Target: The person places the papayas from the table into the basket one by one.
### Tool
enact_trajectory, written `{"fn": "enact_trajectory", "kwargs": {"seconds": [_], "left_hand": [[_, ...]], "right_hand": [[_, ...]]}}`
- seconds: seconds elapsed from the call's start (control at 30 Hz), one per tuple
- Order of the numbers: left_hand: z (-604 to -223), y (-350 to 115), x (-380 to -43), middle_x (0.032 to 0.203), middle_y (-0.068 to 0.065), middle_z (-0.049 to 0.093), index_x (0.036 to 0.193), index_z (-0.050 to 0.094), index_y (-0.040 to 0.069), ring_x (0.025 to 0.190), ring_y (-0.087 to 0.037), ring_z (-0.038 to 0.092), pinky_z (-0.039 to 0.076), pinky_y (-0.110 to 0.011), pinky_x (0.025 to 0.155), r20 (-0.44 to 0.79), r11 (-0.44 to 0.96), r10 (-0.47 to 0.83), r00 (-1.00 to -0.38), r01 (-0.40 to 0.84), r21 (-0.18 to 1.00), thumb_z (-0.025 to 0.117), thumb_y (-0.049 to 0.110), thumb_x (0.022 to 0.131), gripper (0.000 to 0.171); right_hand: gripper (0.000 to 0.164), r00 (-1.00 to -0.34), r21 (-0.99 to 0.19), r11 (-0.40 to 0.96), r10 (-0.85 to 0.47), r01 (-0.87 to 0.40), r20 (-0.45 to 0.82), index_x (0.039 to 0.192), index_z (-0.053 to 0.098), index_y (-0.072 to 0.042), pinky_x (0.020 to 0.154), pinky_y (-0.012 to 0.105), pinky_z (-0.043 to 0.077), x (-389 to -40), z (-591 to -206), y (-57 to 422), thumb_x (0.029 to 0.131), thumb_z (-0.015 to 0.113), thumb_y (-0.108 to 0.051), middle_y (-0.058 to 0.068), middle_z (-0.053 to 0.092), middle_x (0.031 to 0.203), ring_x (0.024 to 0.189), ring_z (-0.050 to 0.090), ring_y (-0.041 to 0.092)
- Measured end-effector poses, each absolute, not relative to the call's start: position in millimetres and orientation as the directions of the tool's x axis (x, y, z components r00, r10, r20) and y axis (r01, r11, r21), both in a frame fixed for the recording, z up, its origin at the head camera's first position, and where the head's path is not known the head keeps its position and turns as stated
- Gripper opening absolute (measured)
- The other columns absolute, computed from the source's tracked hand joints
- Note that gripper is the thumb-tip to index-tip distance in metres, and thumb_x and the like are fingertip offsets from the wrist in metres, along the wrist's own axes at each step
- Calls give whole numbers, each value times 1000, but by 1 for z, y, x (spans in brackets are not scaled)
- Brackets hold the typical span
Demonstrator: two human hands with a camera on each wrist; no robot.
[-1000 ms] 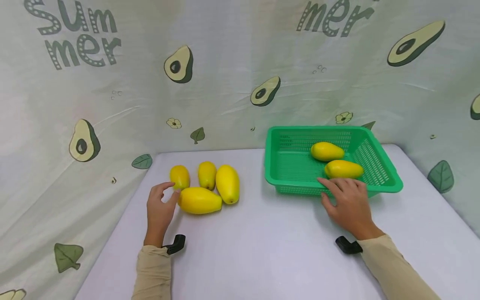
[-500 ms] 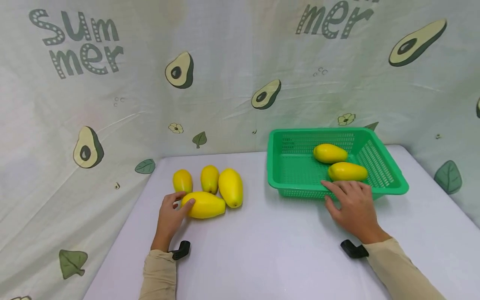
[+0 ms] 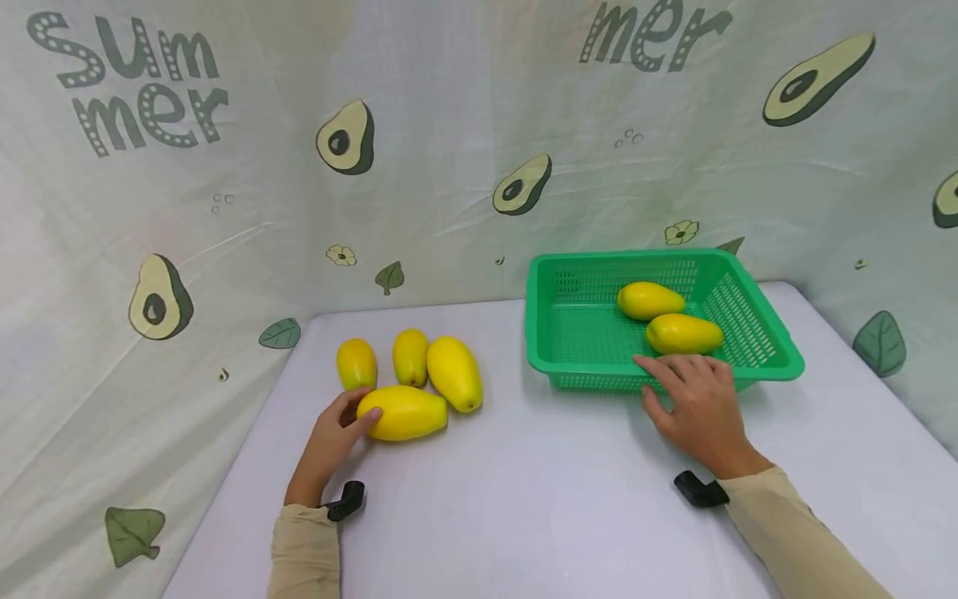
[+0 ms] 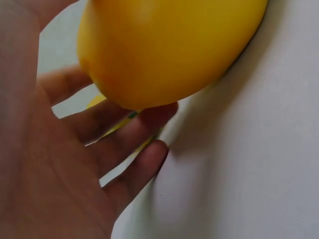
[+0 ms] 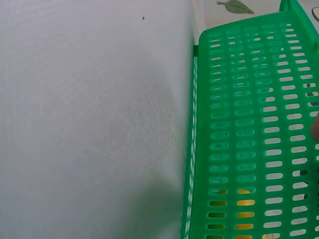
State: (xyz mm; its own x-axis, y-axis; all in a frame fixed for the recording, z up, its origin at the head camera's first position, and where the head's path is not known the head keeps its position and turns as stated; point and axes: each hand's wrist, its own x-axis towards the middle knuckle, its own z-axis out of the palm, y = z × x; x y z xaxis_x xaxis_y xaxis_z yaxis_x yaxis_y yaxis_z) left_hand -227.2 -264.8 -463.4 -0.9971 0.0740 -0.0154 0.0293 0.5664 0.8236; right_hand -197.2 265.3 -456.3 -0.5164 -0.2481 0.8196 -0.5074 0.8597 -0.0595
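Note:
My left hand (image 3: pixel 333 433) grips the left end of a yellow papaya (image 3: pixel 407 414) that lies crosswise on the table. The thumb is on its near upper side, and the other fingers go round behind and under it. In the left wrist view, the papaya (image 4: pixel 169 45) fills the top, with fingers (image 4: pixel 124 119) bent beneath it. My right hand (image 3: pixel 696 408) holds the front rim of a green plastic basket (image 3: pixel 584 368), its fingers over the rim and thumb outside. The right wrist view shows the basket's slotted wall (image 5: pixel 259 129) and only a bit of a finger.
Behind the held papaya lie a small papaya (image 3: pixel 356 363), another small one (image 3: pixel 411 356) and a larger one (image 3: pixel 455 373). Inside the basket's right half are two papayas, one farther back (image 3: pixel 649 300) and one nearer (image 3: pixel 684 334). A printed curtain (image 3: pixel 434 125) hangs behind the white table (image 3: pixel 524 499).
My left hand has moved from beside the front papaya's left end onto it, and its thumb and fingers now close round it. The right hand stays on the basket rim.

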Motion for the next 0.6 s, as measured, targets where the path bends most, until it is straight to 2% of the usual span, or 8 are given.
{"fn": "enact_trajectory", "kwargs": {"seconds": [0.33,0.6], "left_hand": [[-460,-269,-229,147,-15,51,143,44,11,136,-35,44,30,-54,114,-128,497,110,-986,-57,866,70,48,92,69],[-463,-273,-225,147,-11,50,143,45,13,134,-33,45,32,-54,112,-117,454,189,-975,-19,891,76,36,90,65]], "right_hand": [[41,-552,-51,871,-264,-490,791,119,71,-8,79,56,35,-194,-456,270,93,49,-31,13,66,95,87,58,39],[42,-535,-53,866,-257,-497,805,119,71,-8,78,56,36,-193,-456,267,93,49,-32,13,66,95,87,58,39]]}}
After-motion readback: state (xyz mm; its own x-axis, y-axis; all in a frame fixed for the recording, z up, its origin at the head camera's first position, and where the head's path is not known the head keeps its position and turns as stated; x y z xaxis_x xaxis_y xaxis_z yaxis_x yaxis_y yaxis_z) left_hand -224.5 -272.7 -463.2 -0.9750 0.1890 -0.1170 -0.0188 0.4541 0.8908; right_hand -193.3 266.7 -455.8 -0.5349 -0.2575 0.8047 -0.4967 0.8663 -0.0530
